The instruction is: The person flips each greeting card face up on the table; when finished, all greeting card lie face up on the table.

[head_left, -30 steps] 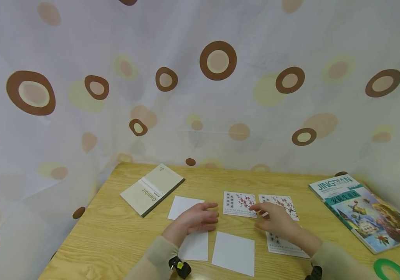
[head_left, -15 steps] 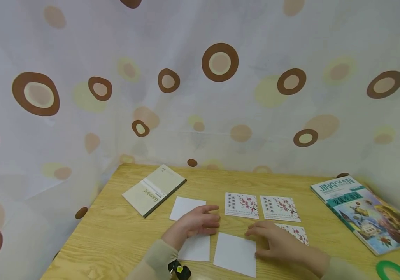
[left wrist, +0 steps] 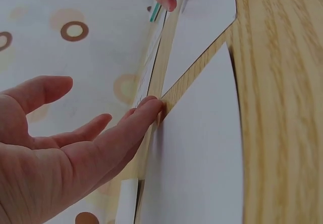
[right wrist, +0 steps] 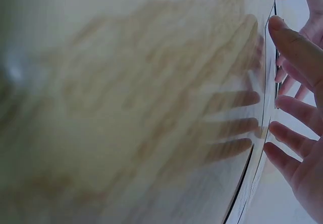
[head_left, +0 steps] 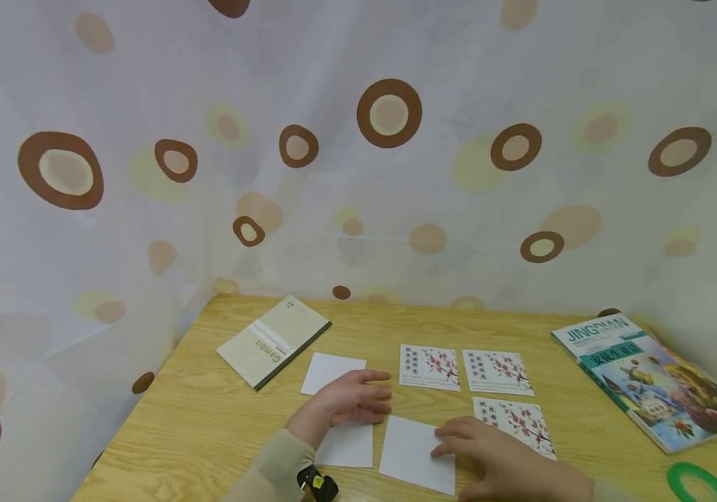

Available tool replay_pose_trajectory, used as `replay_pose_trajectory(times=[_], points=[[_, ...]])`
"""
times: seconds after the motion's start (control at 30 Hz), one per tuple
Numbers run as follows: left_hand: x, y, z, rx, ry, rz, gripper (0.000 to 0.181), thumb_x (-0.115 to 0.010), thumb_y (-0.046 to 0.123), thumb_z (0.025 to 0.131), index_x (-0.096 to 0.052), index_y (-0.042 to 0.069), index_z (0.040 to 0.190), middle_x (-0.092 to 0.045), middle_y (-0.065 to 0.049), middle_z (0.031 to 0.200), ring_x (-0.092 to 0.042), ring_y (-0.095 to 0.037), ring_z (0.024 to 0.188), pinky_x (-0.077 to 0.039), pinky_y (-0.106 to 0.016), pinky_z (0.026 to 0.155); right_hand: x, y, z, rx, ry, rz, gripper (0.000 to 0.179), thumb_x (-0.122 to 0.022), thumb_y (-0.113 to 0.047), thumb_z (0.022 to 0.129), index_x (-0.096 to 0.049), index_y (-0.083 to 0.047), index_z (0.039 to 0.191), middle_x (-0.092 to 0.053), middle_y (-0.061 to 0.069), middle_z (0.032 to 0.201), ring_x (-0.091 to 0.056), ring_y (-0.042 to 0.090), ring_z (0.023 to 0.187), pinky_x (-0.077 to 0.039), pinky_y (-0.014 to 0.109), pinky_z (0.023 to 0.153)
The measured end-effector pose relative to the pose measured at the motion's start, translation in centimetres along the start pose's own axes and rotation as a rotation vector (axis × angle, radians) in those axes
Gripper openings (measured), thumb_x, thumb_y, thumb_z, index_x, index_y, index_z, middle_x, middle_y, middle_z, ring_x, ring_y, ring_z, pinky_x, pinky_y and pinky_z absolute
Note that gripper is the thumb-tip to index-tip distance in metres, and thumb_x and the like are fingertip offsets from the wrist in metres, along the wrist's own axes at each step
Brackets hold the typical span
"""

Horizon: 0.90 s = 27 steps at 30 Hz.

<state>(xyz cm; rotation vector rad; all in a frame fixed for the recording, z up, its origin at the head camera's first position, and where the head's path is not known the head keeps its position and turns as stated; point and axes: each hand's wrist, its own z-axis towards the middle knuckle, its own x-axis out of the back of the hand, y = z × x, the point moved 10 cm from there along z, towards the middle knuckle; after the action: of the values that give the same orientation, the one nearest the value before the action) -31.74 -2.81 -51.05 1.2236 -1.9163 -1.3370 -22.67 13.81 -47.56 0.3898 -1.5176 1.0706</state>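
As far as my feed shows, I'd call it halfway; three printed cards [head_left: 429, 367] and three white cards [head_left: 418, 457] lie well in from the far edge of the desk [head_left: 170, 425]; left hand [head_left: 351, 401] relaxed, right hand [head_left: 493, 454] spread by one white; both empty, contact unclear.

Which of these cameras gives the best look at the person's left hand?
The left wrist view: the left hand appears large and close, fingers clearly visible. The head view shows it smaller, overlapping two blank white cards; the right wrist view shows it only partly, behind the right hand.
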Motion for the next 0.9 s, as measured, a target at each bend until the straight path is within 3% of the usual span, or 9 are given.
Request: replay_pose_trajectory(times=[0.27,0.53,0.9], points=[[0.03,-0.22,-0.14,0.002,-0.028,-0.006,0.053,-0.060,0.011,0.097,-0.043,-0.002,0.145,-0.062,-0.023,0.125,-0.067,-0.035,0.110,-0.057,-0.047,0.091,-0.66,-0.15,-0.18,-0.010,-0.050,0.031,0.045,-0.062,-0.056,0.091,-0.058,-0.036,0.131,-0.059,-0.002,0.139,-0.054,0.024,0.124,-0.053,0.041,0.098],[-0.27,-0.33,-0.24,0.009,-0.070,-0.018,0.053,-0.059,0.011,0.097,-0.043,-0.002,0.146,-0.060,-0.025,0.129,-0.068,-0.033,0.107,-0.057,-0.047,0.091,-0.30,-0.22,-0.09,-0.007,-0.016,-0.031,0.047,-0.064,-0.058,0.089,-0.060,-0.034,0.129,-0.061,-0.002,0.136,-0.056,0.022,0.122,-0.054,0.041,0.096],[-0.09,-0.24,-0.28,0.009,-0.050,-0.009,0.051,-0.059,0.009,0.097,-0.044,-0.002,0.144,-0.059,-0.024,0.129,-0.069,-0.034,0.105,-0.058,-0.047,0.090,-0.91,0.19,0.16,-0.114,-0.110,0.013,0.049,-0.062,-0.063,0.087,-0.061,-0.037,0.128,-0.060,-0.002,0.139,-0.054,0.028,0.127,-0.054,0.045,0.096]])
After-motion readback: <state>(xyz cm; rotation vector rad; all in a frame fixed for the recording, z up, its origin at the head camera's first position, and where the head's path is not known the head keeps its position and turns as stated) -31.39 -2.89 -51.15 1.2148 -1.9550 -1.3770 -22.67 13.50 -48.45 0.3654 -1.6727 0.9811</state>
